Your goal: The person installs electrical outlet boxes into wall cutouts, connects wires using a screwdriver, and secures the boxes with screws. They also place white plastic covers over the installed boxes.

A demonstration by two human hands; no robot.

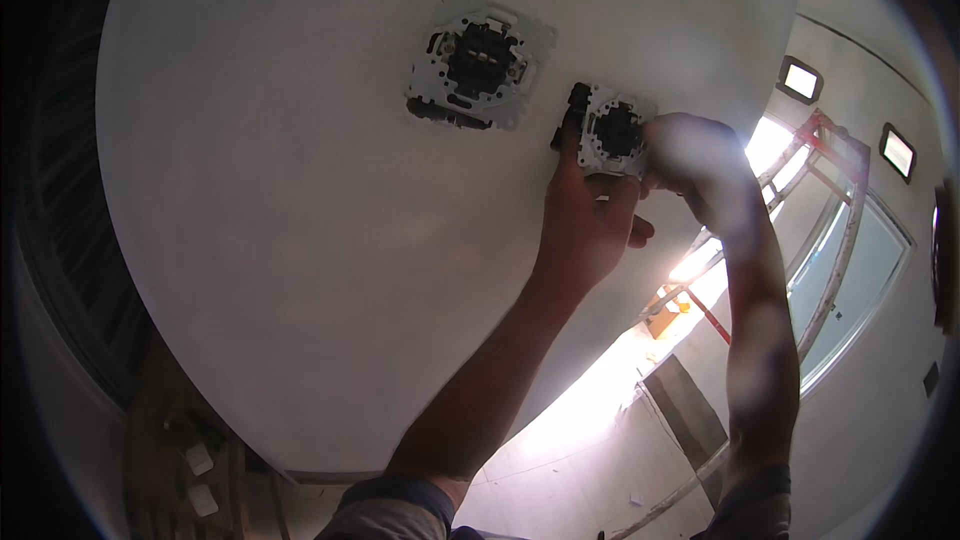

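A socket mechanism (615, 130) with a metal mounting plate and black centre sits at the white wall (320, 190). My left hand (590, 220) grips it from below and along its left side, where a black part shows. My right hand (695, 155) is curled at its right edge, partly washed out by lens glare, and whatever is between those fingertips is hidden. Up and left of them, a larger mechanism (480, 60) with a metal frame and black middle is fixed at the wall.
A ladder (845, 210) with reddish parts stands at the right, before a pale glazed door (840, 280) and small bright windows (800, 80). Below lie a pale floor (540, 500) and a cardboard-coloured object (665, 315). Dark planks (235, 485) show at the lower left.
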